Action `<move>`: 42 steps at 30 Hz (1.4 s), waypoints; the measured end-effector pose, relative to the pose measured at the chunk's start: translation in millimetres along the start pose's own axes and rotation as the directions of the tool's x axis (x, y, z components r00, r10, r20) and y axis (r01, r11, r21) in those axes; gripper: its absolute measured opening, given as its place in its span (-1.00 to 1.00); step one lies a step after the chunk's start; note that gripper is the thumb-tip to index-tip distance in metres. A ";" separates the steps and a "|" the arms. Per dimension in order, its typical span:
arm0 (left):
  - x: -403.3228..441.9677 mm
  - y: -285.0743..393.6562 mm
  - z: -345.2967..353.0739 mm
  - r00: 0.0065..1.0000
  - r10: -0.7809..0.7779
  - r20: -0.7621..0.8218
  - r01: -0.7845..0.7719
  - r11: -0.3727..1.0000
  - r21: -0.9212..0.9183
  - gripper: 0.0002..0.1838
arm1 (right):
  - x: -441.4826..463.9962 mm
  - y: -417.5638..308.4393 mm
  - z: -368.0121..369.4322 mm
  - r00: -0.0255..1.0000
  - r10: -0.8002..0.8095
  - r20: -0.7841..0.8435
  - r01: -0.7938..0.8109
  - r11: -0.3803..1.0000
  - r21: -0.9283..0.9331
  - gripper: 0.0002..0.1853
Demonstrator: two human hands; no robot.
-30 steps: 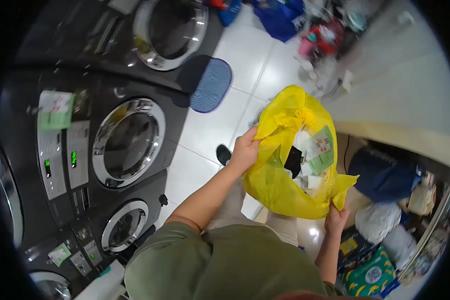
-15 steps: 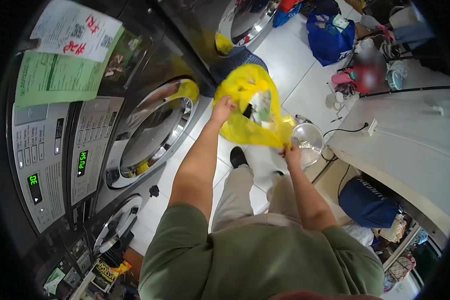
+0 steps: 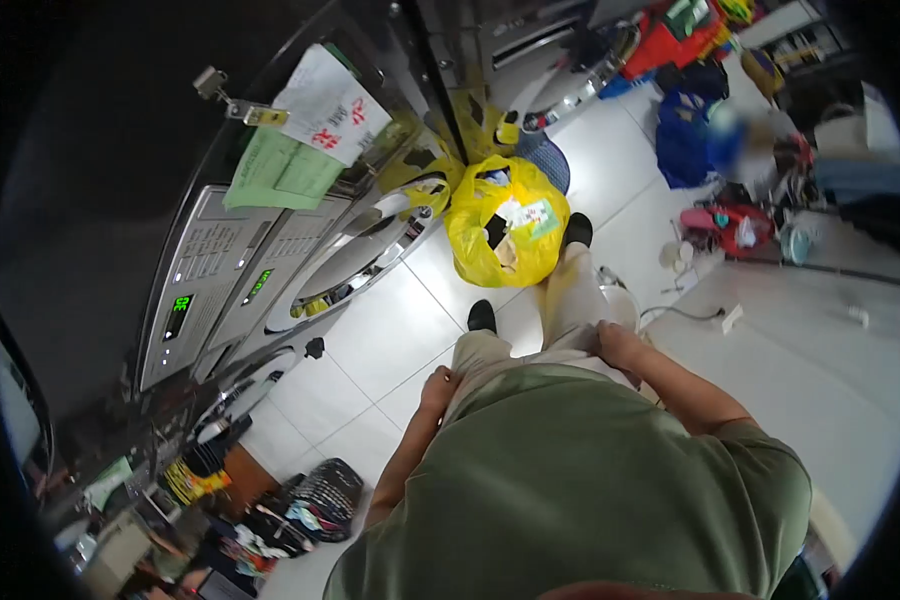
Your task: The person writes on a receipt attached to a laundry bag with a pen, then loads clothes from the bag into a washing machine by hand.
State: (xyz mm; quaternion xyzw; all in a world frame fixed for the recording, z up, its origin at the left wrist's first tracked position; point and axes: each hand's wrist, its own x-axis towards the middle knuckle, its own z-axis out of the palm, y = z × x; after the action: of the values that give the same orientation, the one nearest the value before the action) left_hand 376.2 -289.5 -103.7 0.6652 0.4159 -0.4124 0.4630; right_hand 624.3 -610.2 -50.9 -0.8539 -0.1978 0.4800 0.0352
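"Where's the yellow bag (image 3: 525,262)?"
"On the floor (image 3: 370,360), top middle, puffy and open. The upper-left paper (image 3: 332,105) has blurry red writing."
"Left hand (image 3: 438,388), right hand (image 3: 618,345)?"
"Curled by the trousers (image 3: 576,300); can't tell if they're grabbing."

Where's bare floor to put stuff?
White-tiled floor bare between the dark front-loading machine and left beige trouser leg, small black object aside; also between yellow plastic bag and dark-blue bag. Crowded: around that dark-blue bag and the red-pink clutter; lower left, by the black basket-like item.
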 end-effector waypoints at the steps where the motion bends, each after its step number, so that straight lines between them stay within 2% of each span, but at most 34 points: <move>1: -5.9 18.5 1.4 0.999 0.048 0.010 -0.046 0.991 -0.129 -0.56 | 9.6 1.0 -25.3 0.995 -0.075 0.072 0.073 0.997 0.029 -0.67; 2: -9.4 31.3 12.5 0.995 0.094 0.014 -0.087 0.961 -0.262 -0.65 | 23.4 4.7 -53.7 0.977 -0.148 0.152 0.140 0.988 0.059 -0.70; 3: -11.9 50.6 24.3 0.975 0.216 0.056 -0.146 0.806 -0.573 -0.75 | 29.2 6.7 -75.1 0.947 -0.218 0.237 0.198 0.975 0.104 -0.73; 4: -14.9 69.9 36.5 0.937 0.335 0.096 -0.115 0.559 -0.821 -0.84 | 39.4 12.4 -113.9 0.892 -0.263 0.369 0.203 0.960 0.193 -0.74; 6: -101.3 155.6 30.2 0.899 0.429 0.088 -0.232 0.638 -0.734 -0.85 | 26.9 18.9 -161.8 0.697 -0.347 0.628 0.097 0.913 0.397 -0.74; 7: -109.4 180.5 32.2 0.949 0.304 0.087 -0.184 0.754 -0.631 -0.74 | 21.2 21.8 -181.7 0.625 -0.479 0.616 0.220 0.866 0.450 -0.68; 8: -87.3 176.6 51.8 0.970 0.212 -0.116 -0.237 0.930 -0.279 -0.70 | 37.5 34.6 -182.4 0.540 -0.488 0.685 0.173 0.862 0.477 -0.66; 9: -57.7 155.1 84.9 0.928 0.186 -0.324 -0.158 0.981 0.111 -0.66 | 53.3 52.4 -168.9 0.448 -0.495 0.745 0.109 0.857 0.504 -0.65; 10: -47.0 145.2 93.2 0.966 0.199 -0.166 -0.173 0.972 0.156 -0.61 | 60.3 64.9 -157.2 0.342 -0.506 0.792 0.035 0.849 0.527 -0.63; 11: -36.4 135.3 101.5 0.978 0.207 0.000 -0.203 0.960 0.195 -0.55 | 51.9 28.4 -186.7 0.400 -0.355 0.845 0.148 0.935 0.323 -0.61; 12: -26.1 125.4 109.9 0.965 0.209 0.162 -0.241 0.945 0.221 -0.50 | 62.6 27.6 -183.0 0.382 -0.389 0.838 0.282 0.913 0.295 -0.62; 13: -24.0 126.1 110.3 0.959 0.227 0.168 -0.224 0.974 -0.038 -0.51 | 79.0 28.0 -178.0 0.364 -0.424 0.829 0.416 0.871 0.263 -0.62; 14: -35.3 127.2 115.1 0.952 0.238 0.191 -0.174 0.937 -0.302 -0.53 | 86.8 31.9 -165.6 0.328 -0.450 0.831 0.524 0.818 0.236 -0.63; 15: -101.4 205.5 55.6 0.959 0.211 0.190 -0.100 0.877 -0.470 -0.62 | 98.5 33.4 -151.1 0.253 -0.331 0.909 0.514 0.842 0.164 -0.66; 17: -45.5 148.7 87.5 0.837 0.469 0.282 -0.307 0.829 -0.467 -0.69 | 157.5 25.8 -130.0 0.128 -0.078 0.989 0.542 0.841 -0.004 -0.73; 18: -9.2 116.7 101.4 0.744 0.585 0.324 -0.410 0.782 -0.470 -0.73 | 192.2 22.9 -119.1 0.221 -0.230 0.948 0.546 0.834 0.075 -0.79; 19: 34.4 97.0 96.4 0.810 0.545 0.215 -0.372 0.762 -0.529 -0.74 | 231.4 19.4 -107.2 0.306 -0.373 0.876 0.559 0.815 0.152 -0.84; 20: 83.7 91.1 80.4 0.865 0.487 0.117 -0.334 0.735 -0.590 -0.75 | 273.8 11.1 -90.7 0.453 -0.594 0.665 0.733 0.673 0.102 -0.77; 21: 74.4 159.4 10.0 0.930 0.284 -0.233 -0.338 0.910 -0.239 -0.76 | 327.0 6.1 -56.8 0.679 -0.513 0.525 0.642 0.762 -0.085 -0.80; 22: 124.5 159.4 -6.6 0.722 0.117 -0.682 -0.478 0.797 -0.369 -0.71 | 349.9 -26.6 -60.9 0.691 -0.513 0.510 0.714 0.594 -0.370 -0.77; 23: 179.7 153.9 -32.7 0.331 0.234 -0.914 -0.665 0.745 -0.050 -0.62 | 385.6 -36.5 -41.6 0.598 -0.659 0.456 0.801 0.465 -0.378 -0.75; 24: 179.3 194.3 -60.3 0.174 0.197 -0.965 -0.835 0.549 -0.038 -0.60 | 419.8 -44.1 -22.0 0.472 -0.787 0.396 0.861 0.317 -0.398 -0.72; 25: 195.1 209.3 -79.0 0.138 0.220 -0.966 -0.893 0.450 -0.025 -0.56 | 442.7 -52.6 -5.8 0.447 -0.773 0.451 0.865 0.244 -0.439 -0.71; 27: 214.5 223.9 -87.4 -0.040 0.094 -0.995 -0.826 0.557 0.086 -0.48 | 478.2 -60.0 14.7 0.411 -0.721 0.558 0.854 0.091 -0.512 -0.69; 29: 223.8 234.8 -86.3 -0.219 0.019 -0.976 -0.745 0.643 0.179 -0.44 | 495.0 -58.0 26.9 0.361 -0.711 0.604 0.898 0.090 -0.431 -0.69; 30: 221.1 209.4 -99.0 -0.014 0.330 -0.944 -0.867 0.467 0.176 -0.46 | 496.2 -55.6 31.4 0.335 -0.711 0.619 0.915 0.089 -0.393 -0.69; 31: 217.1 169.3 -133.4 0.112 0.633 -0.766 -0.953 0.287 0.098 -0.41 | 496.1 -53.2 33.5 0.329 -0.719 0.612 0.890 0.020 -0.455 -0.64; 33: 234.5 193.1 -118.7 0.023 0.556 -0.831 -0.973 0.204 0.110 -0.49 | 500.7 -48.5 39.6 0.347 -0.719 0.602 0.848 -0.033 -0.528 -0.67; 35: 271.1 228.4 -93.0 -0.139 0.100 -0.985 -0.942 0.294 0.162 -0.67 | 496.3 -44.9 41.9 0.368 -0.724 0.584 0.816 -0.050 -0.576 -0.70; 37: 269.4 204.3 -72.3 -0.198 0.135 -0.971 -0.890 0.390 0.235 -0.54 | 486.2 -40.9 33.6 0.406 -0.724 0.558 0.805 -0.007 -0.593 -0.74; 38: 255.5 198.5 -55.6 -0.208 0.155 -0.966 -0.860 0.442 0.256 -0.46 | 484.8 -33.8 31.6 0.388 -0.731 0.561 0.785 -0.055 -0.616 -0.74; 40: 228.9 163.5 -4.3 -0.179 0.227 -0.957 -0.848 0.457 0.267 -0.56 | 486.5 -19.1 34.1 0.349 -0.745 0.569 0.744 -0.150 -0.651 -0.73; 41: 202.3 152.1 34.8 -0.157 0.177 -0.972 -0.849 0.479 0.224 -0.57 | 489.0 -10.4 37.9 0.359 -0.797 0.486 0.742 -0.073 -0.667 -0.74; 42: 180.3 131.6 64.4 -0.059 0.197 -0.979 -0.884 0.446 0.143 -0.58 | 495.0 -5.9 36.7 0.328 -0.833 0.446 0.747 -0.060 -0.662 -0.73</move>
State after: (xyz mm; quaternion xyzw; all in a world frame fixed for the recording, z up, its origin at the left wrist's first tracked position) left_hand 545.4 -350.0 -251.0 0.6972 0.3586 0.4567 0.4203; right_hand 820.1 -425.6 -468.0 -0.5085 -0.8395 0.1790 -0.0675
